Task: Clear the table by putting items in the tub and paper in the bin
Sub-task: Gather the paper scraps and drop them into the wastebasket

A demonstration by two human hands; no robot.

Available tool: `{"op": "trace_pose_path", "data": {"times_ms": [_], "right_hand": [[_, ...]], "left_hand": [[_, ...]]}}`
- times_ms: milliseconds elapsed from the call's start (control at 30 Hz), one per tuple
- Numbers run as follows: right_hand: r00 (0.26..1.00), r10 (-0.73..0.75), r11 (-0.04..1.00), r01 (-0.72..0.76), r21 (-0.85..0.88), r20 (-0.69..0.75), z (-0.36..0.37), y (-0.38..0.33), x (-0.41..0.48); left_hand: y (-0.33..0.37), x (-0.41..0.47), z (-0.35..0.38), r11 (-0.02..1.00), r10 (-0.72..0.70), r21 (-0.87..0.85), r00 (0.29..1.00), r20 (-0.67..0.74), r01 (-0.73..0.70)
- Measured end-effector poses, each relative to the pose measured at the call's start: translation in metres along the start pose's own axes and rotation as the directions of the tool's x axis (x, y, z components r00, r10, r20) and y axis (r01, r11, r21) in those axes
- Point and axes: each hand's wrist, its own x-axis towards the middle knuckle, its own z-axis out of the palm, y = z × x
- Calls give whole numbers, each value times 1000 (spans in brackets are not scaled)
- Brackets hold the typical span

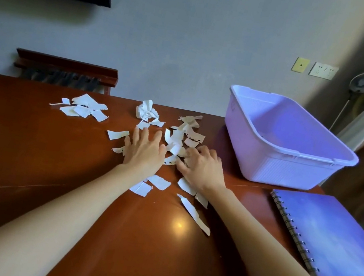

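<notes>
There's the left hand [144, 150] flat on the counter [30, 148], grip apart, fingers spread among paper scraps [176, 138]. The right hand [202, 167] curls over more; blur hides whether its grip pinches. Far right, the tub [291, 170], floor partly hidden; the notebook [338, 248] runs off frame.

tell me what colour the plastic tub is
It's a light purple plastic tub, clearest in the head view.

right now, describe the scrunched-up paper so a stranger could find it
Start at the lilac plastic tub on the far right of the wooden table. Look left of it along the table's far edge, beyond the left hand, to the crumpled paper ball. It alone is scrunched into a lump; the scraps around it are flat torn pieces.
</notes>
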Motion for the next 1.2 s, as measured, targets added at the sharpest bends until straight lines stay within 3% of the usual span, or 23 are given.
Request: {"op": "trace_pose_path", "data": {"times_ms": [133, 267, 333, 433, 600, 733, 867, 933, 1033, 1200], "right_hand": [[988, 26, 998, -34, -53, -152, -3, 6, 4], [943, 169, 985, -150, 84, -289, -7, 18, 4], [910, 270, 958, -223, 178, -315, -9, 20, 3], [875, 414, 892, -333, 307, -253, -14, 22, 4], [866, 462, 840, -359, 408, -189, -19, 20, 4], [875, 460, 813, -347, 468, -149, -20, 19, -3], [842, 525, 734, -376, 565, -121, -21, 26, -9], [828, 547, 691, -362, 625, -125, -24, 29, -15], [827, 551, 640, -335, 692, -109, -33, 31, -28], [831, 543, 606, -287, 742, -123, -41, 32, -53]], "left_hand": [[6, 7, 0, 996, 81, 27, 997, 11, -81], [24, 18, 6, 987, 152, 46, 988, -6, -152], [34, 24, 11, 984, 173, 40, 983, 63, -176], [45, 30, 18, 978, 172, 100, 980, 103, -182], [53, 26, 21, 967, 236, 142, 958, -165, -214], [54, 16, 18, 964, 265, 74, 949, -168, -256], [56, 1, 6, 978, 153, -106, 959, -237, -182], [65, -11, -2, 956, 155, -199, 948, -277, -214], [83, -32, -7, 943, 231, -183, 944, -236, -276], [100, -54, 9, 977, 213, 24, 976, -47, -213]]}}
